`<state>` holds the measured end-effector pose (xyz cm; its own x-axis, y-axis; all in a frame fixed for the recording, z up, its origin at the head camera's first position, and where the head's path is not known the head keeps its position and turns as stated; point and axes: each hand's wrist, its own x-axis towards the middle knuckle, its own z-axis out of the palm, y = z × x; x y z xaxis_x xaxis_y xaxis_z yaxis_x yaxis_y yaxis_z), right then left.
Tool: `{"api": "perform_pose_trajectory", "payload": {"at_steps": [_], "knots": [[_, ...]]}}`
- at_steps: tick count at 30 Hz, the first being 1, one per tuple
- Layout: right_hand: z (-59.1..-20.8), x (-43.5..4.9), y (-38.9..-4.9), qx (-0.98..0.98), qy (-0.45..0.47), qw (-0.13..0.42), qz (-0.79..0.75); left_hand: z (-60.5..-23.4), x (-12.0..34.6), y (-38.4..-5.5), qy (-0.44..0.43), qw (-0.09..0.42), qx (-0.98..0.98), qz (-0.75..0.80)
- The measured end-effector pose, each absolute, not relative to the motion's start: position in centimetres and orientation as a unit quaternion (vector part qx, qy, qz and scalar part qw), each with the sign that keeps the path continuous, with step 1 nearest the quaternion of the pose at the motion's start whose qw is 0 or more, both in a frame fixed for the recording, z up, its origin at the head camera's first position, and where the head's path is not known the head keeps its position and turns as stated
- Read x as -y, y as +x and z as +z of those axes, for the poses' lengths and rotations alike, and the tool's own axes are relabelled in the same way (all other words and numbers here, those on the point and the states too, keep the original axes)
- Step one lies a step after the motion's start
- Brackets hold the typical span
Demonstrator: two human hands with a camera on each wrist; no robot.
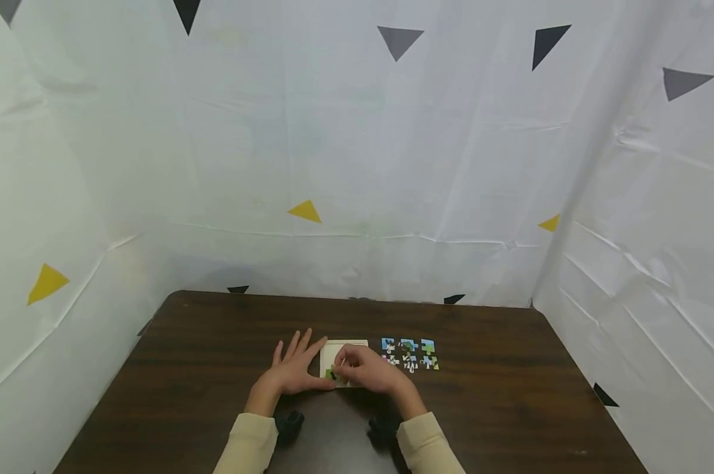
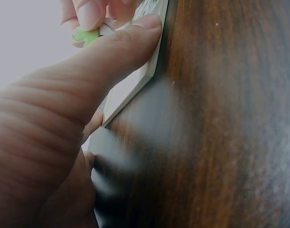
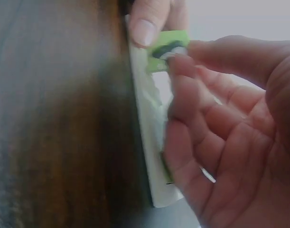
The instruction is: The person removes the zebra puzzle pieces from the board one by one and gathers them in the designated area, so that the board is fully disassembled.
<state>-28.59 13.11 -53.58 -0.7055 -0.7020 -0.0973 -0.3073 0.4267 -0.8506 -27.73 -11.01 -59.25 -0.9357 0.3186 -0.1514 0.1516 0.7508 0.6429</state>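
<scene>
A shallow, light-coloured puzzle tray [image 1: 346,342] lies on the table in front of me. My left hand [image 1: 292,374] is spread at its left side, fingers straight, with the thumb resting on the near edge in the left wrist view. Between thumb and forefinger my right hand [image 1: 370,370] pinches a green jigsaw piece [image 3: 171,39] with a dark and white pattern, at the tray's near left corner. Whether that piece is fully seated cannot be told. A bit of green [image 3: 167,166] shows farther along the tray, mostly hidden behind the right fingers.
Several loose jigsaw pieces [image 1: 409,345] lie in rows just right of the tray, some partly blue and green. The dark wooden table [image 1: 511,388] extends to both sides. White cloth [image 1: 357,145] with coloured triangles hangs behind and beside it.
</scene>
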Motion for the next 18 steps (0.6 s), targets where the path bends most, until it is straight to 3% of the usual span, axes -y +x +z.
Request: {"api": "perform_pose_trajectory", "payload": {"at_steps": [5,18], "knots": [[-53.5,-13.2,-28.8,-0.809,-0.302,0.235,-0.445,-59.1,10.9,-27.8,0.125,0.124,-0.928,0.327],[-52.5,-14.0,-28.1,-0.831,-0.289,0.188,-0.436,-59.5,10.9,-27.7,0.125,0.122,-0.929,0.328]]}}
